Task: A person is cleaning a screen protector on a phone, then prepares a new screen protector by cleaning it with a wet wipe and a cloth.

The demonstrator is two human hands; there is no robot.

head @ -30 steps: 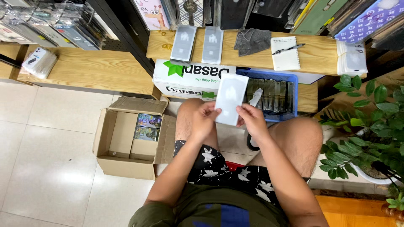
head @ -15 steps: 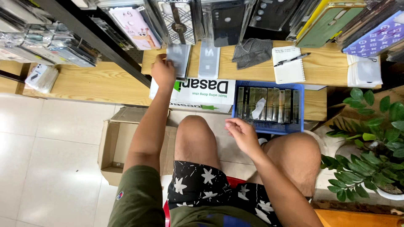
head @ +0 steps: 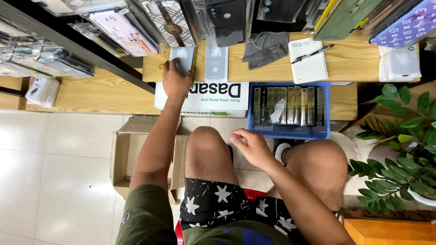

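My left hand (head: 176, 80) is stretched out to the wooden shelf (head: 254, 68) and rests on a clear packet (head: 182, 58) lying there, fingers on its lower edge. A second clear packet (head: 216, 63) lies just to its right. My right hand (head: 251, 146) hovers between my knees, fingers loosely curled, holding nothing. In front of it stands a blue basket (head: 290, 130) filled with several dark slim boxes and a white slip.
A white carton (head: 218, 97) sits under the shelf beside the basket. An open cardboard box (head: 120, 156) stands on the tiled floor at my left. On the shelf lie a grey cloth (head: 265, 47) and a notebook with pen (head: 309, 61). Phone cases hang above. A potted plant (head: 399, 149) is at right.
The clear packet that both hands held over my knees has gone up to the shelf with my left hand. My right hand let go and stayed low between the knees.
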